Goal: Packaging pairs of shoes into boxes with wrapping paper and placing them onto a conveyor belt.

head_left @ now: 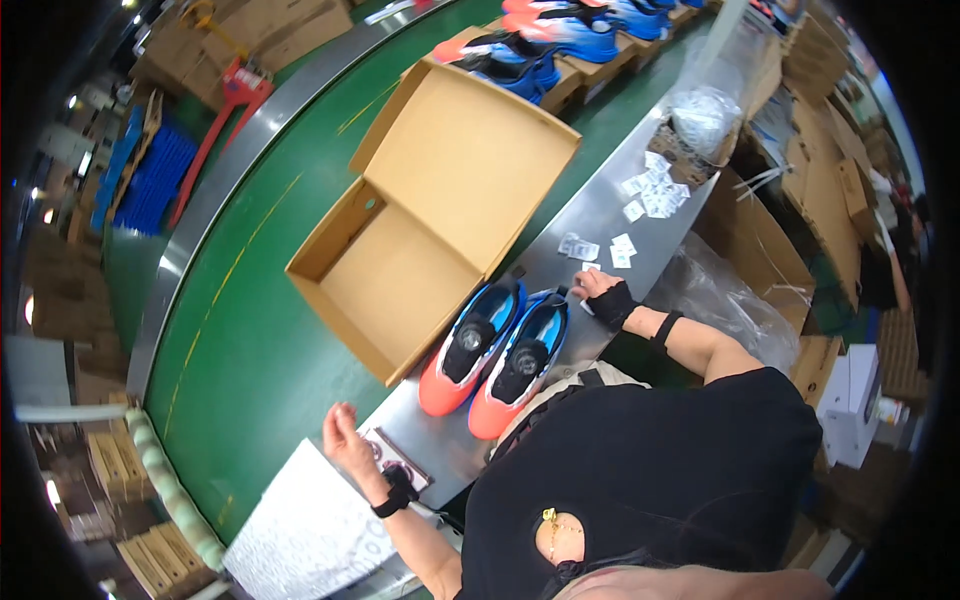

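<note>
A pair of running shoes [515, 358], coral at the toes and blue at the heels, stands side by side on the metal ledge in front of me. Dark stuffing fills their openings. My right hand [603, 297], in a black wrist band, is beside the shoe heels with its fingers bent together over small white packets [585, 250]. What those fingers hold, if anything, is too small to tell. My left hand [350, 450] is raised near the ledge's left end, fingers drawn together, with nothing visible in them. Beyond the shoes, an open brown shoebox [400, 285] has its lid tipped back and nothing inside.
The green conveyor belt [235, 300] curves past the metal ledge [625, 195]. More packets [660, 190] lie farther right, near a plastic-wrapped bundle [705, 120]. White paper sheets [300, 525] lie at lower left. More shoes [570, 35] sit on boxes at the back.
</note>
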A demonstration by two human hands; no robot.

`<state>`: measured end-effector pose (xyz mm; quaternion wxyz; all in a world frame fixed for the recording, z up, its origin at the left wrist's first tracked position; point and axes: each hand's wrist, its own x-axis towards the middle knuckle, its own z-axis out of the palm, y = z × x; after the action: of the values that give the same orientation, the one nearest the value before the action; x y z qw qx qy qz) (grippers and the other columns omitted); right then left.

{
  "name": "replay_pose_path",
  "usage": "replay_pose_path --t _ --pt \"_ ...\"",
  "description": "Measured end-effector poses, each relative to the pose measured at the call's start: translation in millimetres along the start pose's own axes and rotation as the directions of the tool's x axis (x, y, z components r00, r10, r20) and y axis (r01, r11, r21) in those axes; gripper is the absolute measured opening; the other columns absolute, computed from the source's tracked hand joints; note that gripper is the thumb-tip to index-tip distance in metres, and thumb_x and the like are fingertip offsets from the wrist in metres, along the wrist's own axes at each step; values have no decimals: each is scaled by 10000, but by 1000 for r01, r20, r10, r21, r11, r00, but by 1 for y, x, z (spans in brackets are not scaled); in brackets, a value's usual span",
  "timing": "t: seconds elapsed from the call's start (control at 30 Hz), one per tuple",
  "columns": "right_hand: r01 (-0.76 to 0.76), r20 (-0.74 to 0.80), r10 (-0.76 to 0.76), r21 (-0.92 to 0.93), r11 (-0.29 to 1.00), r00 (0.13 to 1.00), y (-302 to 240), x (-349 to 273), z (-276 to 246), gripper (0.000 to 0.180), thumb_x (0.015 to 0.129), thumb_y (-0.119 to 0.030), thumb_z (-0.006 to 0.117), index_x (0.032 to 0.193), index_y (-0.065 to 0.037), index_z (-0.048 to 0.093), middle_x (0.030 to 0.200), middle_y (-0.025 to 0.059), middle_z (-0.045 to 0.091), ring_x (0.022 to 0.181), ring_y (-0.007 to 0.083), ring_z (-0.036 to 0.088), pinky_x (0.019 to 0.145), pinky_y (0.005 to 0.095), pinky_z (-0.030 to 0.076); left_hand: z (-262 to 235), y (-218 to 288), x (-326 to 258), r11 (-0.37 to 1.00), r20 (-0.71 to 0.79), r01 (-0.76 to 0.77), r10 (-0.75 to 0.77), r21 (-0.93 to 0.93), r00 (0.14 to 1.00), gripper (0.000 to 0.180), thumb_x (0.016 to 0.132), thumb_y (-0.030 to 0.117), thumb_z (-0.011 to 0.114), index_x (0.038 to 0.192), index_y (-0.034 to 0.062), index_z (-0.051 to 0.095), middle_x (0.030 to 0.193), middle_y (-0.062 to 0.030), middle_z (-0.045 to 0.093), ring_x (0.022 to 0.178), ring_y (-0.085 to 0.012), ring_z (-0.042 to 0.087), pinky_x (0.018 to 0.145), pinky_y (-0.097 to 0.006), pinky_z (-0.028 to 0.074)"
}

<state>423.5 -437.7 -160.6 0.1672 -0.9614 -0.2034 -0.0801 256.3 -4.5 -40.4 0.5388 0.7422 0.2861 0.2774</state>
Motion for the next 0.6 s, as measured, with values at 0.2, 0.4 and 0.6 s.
replay_pose_path --t 0.2,0.4,0.6 --pt "12 -265 70 296 955 962 -8 25 7 101 756 -123 563 837 -64 552 774 123 563 668 305 560 583 352 459 -199 -102 -56 781 -393 229 23 580 919 263 840 180 504 979 -38 550 909 -158 559 809 -233 534 731 -311 441" --pt "-16 -140 248 843 538 959 -137 136 -65 225 800 -175 570 968 -26 556 775 33 571 715 87 522 644 236 430 -216 -75 -85 355 -369 467 -310 810 876 800 752 452 549 1325 22 195 1357 -203 223 1233 -372 233 965 -559 135" --pt "186 143 -356 645 741 923 -200 173 -37 393 764 -241 564 1102 -57 484 1030 181 517 899 287 529 756 363 439 -231 -85 -89 496 -507 468 -64 731 860 633 726 368 625 1169 -10 378 1161 -247 384 1057 -375 400 877 -401 342"
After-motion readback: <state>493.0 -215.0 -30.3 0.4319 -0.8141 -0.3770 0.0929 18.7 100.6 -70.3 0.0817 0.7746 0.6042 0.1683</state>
